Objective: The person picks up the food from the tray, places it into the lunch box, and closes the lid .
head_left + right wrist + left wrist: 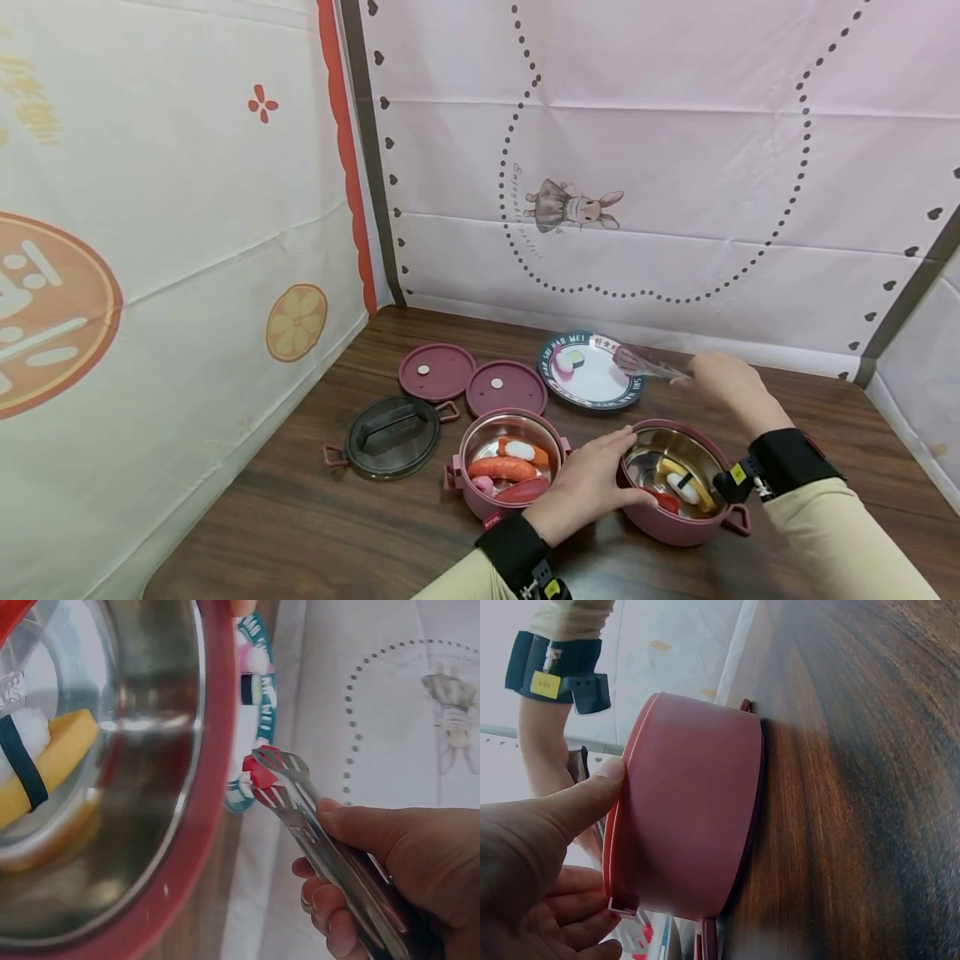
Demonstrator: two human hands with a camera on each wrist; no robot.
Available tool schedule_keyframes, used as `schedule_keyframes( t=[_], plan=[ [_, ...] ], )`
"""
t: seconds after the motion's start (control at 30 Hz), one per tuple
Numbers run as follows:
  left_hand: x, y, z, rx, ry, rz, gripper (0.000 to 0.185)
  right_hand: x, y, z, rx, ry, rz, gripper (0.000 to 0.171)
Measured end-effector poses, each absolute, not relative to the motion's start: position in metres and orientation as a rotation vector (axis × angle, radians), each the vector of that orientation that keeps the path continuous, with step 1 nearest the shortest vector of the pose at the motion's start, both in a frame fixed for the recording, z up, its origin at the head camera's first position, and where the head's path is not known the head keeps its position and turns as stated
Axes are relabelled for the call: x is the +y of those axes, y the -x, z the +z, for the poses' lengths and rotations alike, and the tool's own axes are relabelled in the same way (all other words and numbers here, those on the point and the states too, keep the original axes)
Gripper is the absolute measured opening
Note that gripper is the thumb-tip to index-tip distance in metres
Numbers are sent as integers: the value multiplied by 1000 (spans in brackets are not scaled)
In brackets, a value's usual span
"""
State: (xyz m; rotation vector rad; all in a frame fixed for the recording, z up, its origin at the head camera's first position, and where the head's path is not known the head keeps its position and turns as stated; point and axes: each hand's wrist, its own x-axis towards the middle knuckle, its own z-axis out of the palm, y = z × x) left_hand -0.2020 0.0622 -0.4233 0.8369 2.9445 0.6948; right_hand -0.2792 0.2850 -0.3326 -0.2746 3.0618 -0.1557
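My right hand (723, 383) grips metal serving tongs (330, 862) with fork-like tips. A small red and white piece (262, 774) shows between those tips, over the rimmed white plate (596, 387). Toy sushi pieces (567, 360) lie at the plate's left. My left hand (588, 479) holds the right-hand pink pot (667, 530) by its near left side, thumb and fingers touching the rim. Inside that pot are a yellow and white toy sushi (688, 485) and a red piece (663, 501). The left-hand pot (472, 500) holds a toy sausage (501, 467) and other toy foods.
Two round maroon lids (437, 372) lie on the wooden table (277, 517) behind the left-hand pot. A dark see-through lid (396, 442) with pink side handles rests left of that pot. Printed cloth walls (675, 167) enclose the table at the back and sides.
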Motion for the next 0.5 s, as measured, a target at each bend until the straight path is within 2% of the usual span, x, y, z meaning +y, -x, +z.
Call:
schedule_keyframes(
  t=[0.5],
  plan=[
    [61,201,-424,2957,-843,704,84,308,223,-303,3137,432,-154,30]
  ],
)
